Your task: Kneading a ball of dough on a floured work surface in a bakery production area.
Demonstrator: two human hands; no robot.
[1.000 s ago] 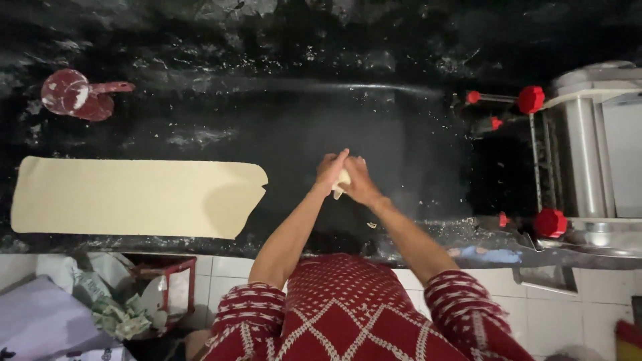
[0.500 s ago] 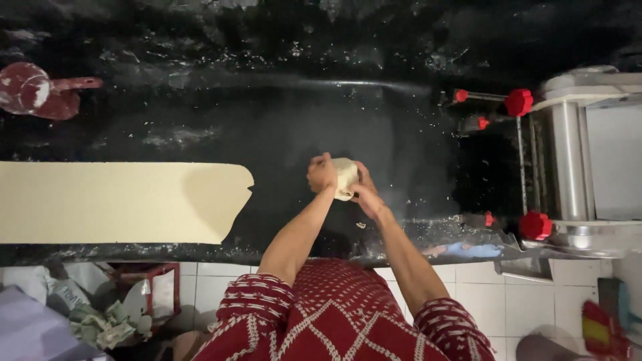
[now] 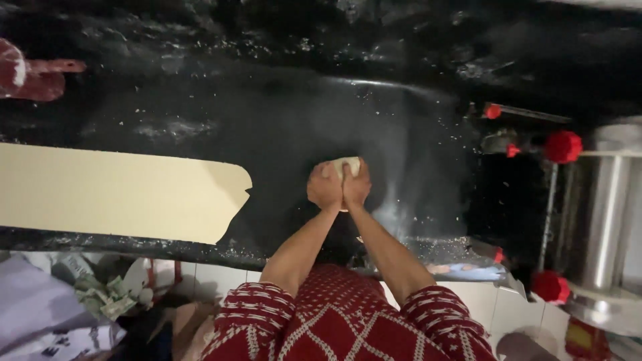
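Your two hands press a small lump of dough between them over the dark table.

The dough lump (image 3: 347, 165) sits pinched between your left hand (image 3: 325, 186) and right hand (image 3: 357, 184), both clenched around it, likely to shape it. Left of the lump lies a long flat dough sheet (image 3: 114, 192) on the floured table (image 3: 281, 113); right of it stands a metal roller machine (image 3: 605, 220) with red knobs (image 3: 563, 146). Nothing lies between.

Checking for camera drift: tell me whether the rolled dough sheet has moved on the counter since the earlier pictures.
No. The dough sheet lies along the counter's front edge as before; only the view shifted.
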